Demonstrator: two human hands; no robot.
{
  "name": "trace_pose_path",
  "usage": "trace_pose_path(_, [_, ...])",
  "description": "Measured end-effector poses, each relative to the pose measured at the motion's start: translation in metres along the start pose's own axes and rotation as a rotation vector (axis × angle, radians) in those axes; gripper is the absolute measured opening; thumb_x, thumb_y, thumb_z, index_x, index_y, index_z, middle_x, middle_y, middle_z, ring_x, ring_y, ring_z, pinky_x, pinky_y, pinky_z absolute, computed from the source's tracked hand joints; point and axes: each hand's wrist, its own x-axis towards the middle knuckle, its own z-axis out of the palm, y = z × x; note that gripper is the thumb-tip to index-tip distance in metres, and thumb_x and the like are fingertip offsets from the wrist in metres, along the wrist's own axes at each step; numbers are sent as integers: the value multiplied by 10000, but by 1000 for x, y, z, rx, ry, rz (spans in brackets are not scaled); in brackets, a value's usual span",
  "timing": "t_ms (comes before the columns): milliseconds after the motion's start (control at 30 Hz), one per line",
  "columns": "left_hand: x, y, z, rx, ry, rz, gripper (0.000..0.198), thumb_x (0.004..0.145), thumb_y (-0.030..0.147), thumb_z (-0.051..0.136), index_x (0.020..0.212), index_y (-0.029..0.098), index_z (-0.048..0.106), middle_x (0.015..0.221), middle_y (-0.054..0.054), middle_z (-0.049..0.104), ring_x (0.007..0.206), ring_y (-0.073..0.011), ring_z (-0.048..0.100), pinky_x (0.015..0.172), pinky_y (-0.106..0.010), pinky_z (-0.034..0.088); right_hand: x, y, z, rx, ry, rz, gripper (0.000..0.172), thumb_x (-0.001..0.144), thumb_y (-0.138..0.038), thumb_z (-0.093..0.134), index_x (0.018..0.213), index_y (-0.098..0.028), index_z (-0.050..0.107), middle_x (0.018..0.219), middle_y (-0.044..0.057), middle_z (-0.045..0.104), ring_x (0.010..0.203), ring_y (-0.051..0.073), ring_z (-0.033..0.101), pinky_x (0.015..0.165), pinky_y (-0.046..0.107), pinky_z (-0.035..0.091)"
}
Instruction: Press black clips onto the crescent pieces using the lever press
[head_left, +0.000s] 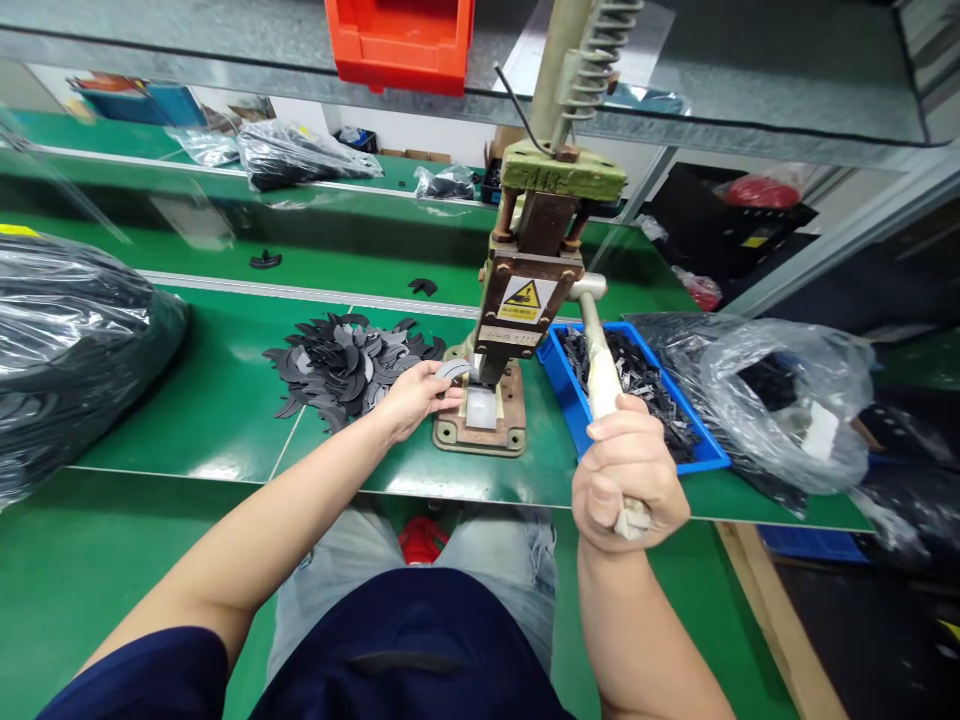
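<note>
Left hand [412, 403] pinches curved piece [453, 369] toward near edge of tabletop [217, 410] — likely light, stiff; hold by end. Right hand [631, 468] grips lever [602, 368].

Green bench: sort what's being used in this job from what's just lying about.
In use:
- press, its lever gripped by the right hand
- curved grey piece in the left hand
- probably the pile of curved pieces and blue bin

Apparently lying about:
- red bin on the shelf
- loose dark piece behind the press
</note>
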Motion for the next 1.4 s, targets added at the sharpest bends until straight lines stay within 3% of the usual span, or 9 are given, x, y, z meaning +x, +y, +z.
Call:
trace_pose_path(100, [7,2,4,114,10,19,261,892,241,832,927,171,583,830,-8,697,734,-151,751,713,-300,649,-1,0,0,-5,3,12,258,891,-281,666,690,-247,508,650,-65,608,762,178,680,1016,571,571])
trace_pose_path(200, [16,2,4,276,27,113,293,941,363,792,827,160,614,729,-1,672,606,-88,632,533,-166,489,-2,-1,0,-1,16,39,237,887,-294,671,696,-259,535,653,-68,618,756,188,688,1020,582,576])
trace_pose_path(300, [23,1,3,378,23,166,352,944,398,789,753,151,627,634,16,637,496,-47,487,453,-145,371,-3,0,0,10,21,31,216,870,-289,671,695,-264,546,655,-73,622,756,181,689,1019,572,580])
trace_pose_path(600, [32,2,5,351,-134,-26,427,780,346,960,896,166,590,636,10,671,556,-145,709,570,-253,609,-3,1,-1,19,4,9,237,885,-276,680,691,-246,547,668,-62,618,777,170,677,1028,572,565])
trace_pose_path(767, [41,2,9,433,-160,-74,444,790,389,945,824,186,551,555,2,653,526,-182,723,496,-237,577,-3,1,-2,10,-17,6,253,915,-305,670,700,-243,552,671,-58,613,789,169,676,1029,569,567])
trace_pose_path(933, [44,6,12,578,-125,-104,427,821,377,909,773,203,521,530,-36,677,445,-172,674,430,-209,501,-4,0,0,-18,28,26,284,917,-360,652,682,-258,529,641,-67,592,758,165,681,999,565,590])
trace_pose_path(1100, [49,8,13,600,-164,-154,459,779,382,932,706,207,514,497,-62,665,382,-159,615,393,-199,424,-4,0,2,-18,53,29,329,934,-361,663,666,-248,507,628,-69,575,741,157,662,990,547,588])
trace_pose_path(1300, [48,12,25,707,-136,-211,251,842,293,864,847,173,644,475,-26,639,365,-152,589,402,-205,422,-3,4,12,17,144,-32,427,932,-336,680,619,-215,415,597,-68,525,709,133,627,966,495,569])
trace_pose_path(1400, [47,21,29,747,-159,-257,239,864,308,849,905,167,660,501,-23,653,374,-140,586,410,-195,426,-2,3,15,24,166,-28,422,926,-331,679,615,-216,418,588,-70,523,705,127,625,978,480,562])
